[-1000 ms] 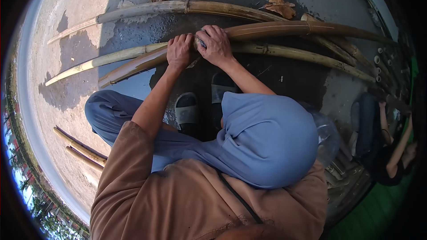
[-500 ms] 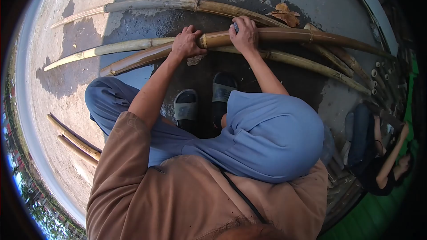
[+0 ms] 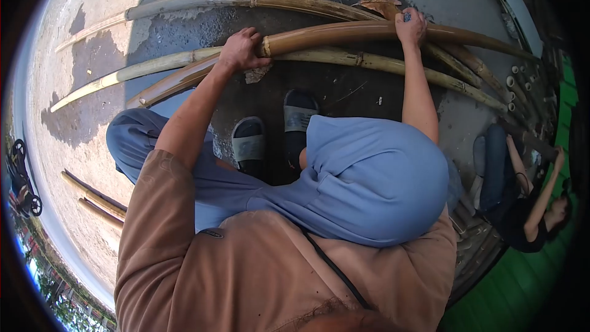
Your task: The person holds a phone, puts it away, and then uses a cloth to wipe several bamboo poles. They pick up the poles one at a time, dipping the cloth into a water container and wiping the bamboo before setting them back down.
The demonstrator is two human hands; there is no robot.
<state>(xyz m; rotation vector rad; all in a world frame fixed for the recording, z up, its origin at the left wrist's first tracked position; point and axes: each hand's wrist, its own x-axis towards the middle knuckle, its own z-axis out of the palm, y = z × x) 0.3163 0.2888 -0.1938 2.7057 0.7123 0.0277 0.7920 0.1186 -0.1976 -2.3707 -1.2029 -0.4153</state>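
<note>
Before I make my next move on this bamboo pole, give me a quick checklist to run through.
1. Left hand gripping the end of the bamboo pole: ok.
2. Right hand on the pole, closed over a small blue thing: ok; what it is, cannot tell.
3. Pole steady where it crosses the other poles: cannot tell.
4. Sandals flat on the ground, apart from the pole: ok.
5. Dry leaf clear of the right hand: cannot tell.
6. Seated person at the right, away from both hands: ok.
</note>
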